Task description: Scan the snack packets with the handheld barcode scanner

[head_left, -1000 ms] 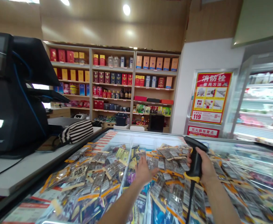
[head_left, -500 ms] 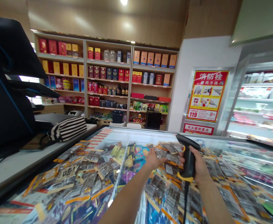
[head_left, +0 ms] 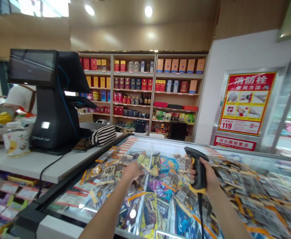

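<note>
My right hand point(head_left: 208, 172) is wrapped round the handle of a black and yellow barcode scanner point(head_left: 199, 172), whose head points up and left; a black cable hangs from its base. Small snack packets point(head_left: 105, 172) with clear windows and orange edges lie loose over the glass top of a freezer chest point(head_left: 157, 141). Among those on the left side is my left hand point(head_left: 132, 171), its back toward me and its fingers curled down. What those fingers hold, if anything, is hidden. Beneath the glass show yellow and blue bags point(head_left: 149, 212).
On the counter at left stand a black cash register point(head_left: 44, 106), a striped pouch point(head_left: 103, 135) and a paper cup point(head_left: 16, 141). A person in white point(head_left: 21, 99) is behind it. Shelves of boxed goods point(head_left: 135, 83) line the back wall. More snack packets point(head_left: 255, 196) cover the right side.
My left hand has moved left across the packets, and its fingers have gone from spread to curled. The view has turned left, bringing the register into sight. The scanner stays in my right hand.
</note>
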Action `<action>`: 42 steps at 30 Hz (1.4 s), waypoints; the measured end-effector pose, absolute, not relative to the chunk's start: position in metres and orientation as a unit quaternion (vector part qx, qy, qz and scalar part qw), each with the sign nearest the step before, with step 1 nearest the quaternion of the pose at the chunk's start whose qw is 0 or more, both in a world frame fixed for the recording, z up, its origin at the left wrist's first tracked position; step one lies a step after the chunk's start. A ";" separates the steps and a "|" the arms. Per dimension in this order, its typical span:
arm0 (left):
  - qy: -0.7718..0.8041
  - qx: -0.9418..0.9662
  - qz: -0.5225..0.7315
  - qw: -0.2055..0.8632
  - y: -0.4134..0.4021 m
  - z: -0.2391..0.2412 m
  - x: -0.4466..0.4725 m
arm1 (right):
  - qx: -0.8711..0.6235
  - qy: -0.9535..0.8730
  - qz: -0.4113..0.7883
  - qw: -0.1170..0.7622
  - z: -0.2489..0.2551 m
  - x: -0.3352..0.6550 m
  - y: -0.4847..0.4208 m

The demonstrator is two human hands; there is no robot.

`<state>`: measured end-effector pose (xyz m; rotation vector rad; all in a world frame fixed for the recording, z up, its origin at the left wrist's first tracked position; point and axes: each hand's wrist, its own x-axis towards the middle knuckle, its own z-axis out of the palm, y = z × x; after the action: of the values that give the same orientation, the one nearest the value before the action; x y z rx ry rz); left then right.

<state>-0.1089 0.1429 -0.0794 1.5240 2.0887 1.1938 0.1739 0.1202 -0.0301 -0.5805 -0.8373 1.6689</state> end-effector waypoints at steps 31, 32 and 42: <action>0.419 0.300 0.755 0.404 0.173 -0.093 -0.105 | -0.300 -0.383 0.779 0.396 -0.050 0.103 0.092; 0.418 0.297 0.756 0.409 0.172 -0.092 -0.105 | -0.303 -0.384 0.778 0.395 -0.049 0.104 0.092; 0.419 0.324 0.709 0.466 0.162 -0.082 -0.082 | -0.333 -0.371 0.682 0.535 -0.031 0.145 0.110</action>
<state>-0.0821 0.1621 -0.0820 0.7966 1.0284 1.7402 0.1453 0.1096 -0.0305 -0.7932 -0.8836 1.6237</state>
